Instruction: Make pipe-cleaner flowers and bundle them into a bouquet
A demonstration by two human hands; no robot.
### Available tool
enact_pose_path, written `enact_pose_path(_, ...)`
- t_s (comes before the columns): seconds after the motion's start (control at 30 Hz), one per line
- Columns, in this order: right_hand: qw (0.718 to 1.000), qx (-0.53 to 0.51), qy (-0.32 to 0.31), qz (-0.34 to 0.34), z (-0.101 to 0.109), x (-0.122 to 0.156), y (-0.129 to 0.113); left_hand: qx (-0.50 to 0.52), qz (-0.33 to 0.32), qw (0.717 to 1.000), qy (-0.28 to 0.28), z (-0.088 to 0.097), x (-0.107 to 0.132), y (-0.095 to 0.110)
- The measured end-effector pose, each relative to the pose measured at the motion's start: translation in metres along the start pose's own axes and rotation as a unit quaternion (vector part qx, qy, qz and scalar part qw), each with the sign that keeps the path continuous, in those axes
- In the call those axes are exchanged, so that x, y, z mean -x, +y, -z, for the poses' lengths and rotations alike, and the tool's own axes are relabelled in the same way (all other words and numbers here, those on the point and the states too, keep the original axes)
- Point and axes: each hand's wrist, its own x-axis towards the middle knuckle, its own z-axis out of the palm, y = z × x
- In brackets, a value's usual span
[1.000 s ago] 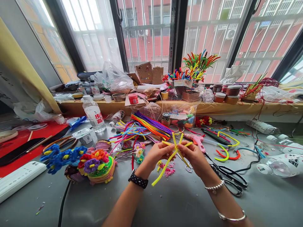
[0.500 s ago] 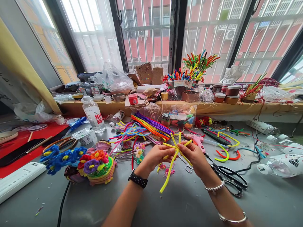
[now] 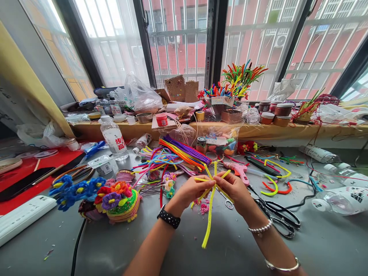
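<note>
Several yellow pipe cleaners (image 3: 209, 218) cross at one point like spokes, with one long end hanging down toward me. My left hand (image 3: 194, 191), a dark dotted watch strap on its wrist, pinches them just left of the crossing. From the right, my right hand (image 3: 232, 188) pinches the same crossing, and the fingertips of both hands nearly meet there. The exact grip at the centre is partly hidden by the fingers. Behind my right hand lie small scissors (image 3: 228, 204), and a pink glue gun (image 3: 240, 171) rests beyond it.
A bundle of coloured pipe cleaners (image 3: 186, 153) lies behind my hands. Fuzzy flowers (image 3: 112, 201) and a water bottle (image 3: 113, 140) stand left. On the right are black-handled scissors (image 3: 283, 222), a cable and plastic bottles (image 3: 342, 200). A crowded sill (image 3: 258, 134) runs along the window.
Both hands have shifted slightly and the fingertips have come closer together at the crossing. The long yellow end has swung to the right and hangs straighter and lower.
</note>
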Motion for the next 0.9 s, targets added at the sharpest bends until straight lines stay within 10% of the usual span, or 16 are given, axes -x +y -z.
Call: enact_pose_path(0.9,0.98,0.189,-0.033,0.059,0.005,-0.001,-0.002,0.072,-0.059,0.992,0.083,-0.001,0.001,0.004)
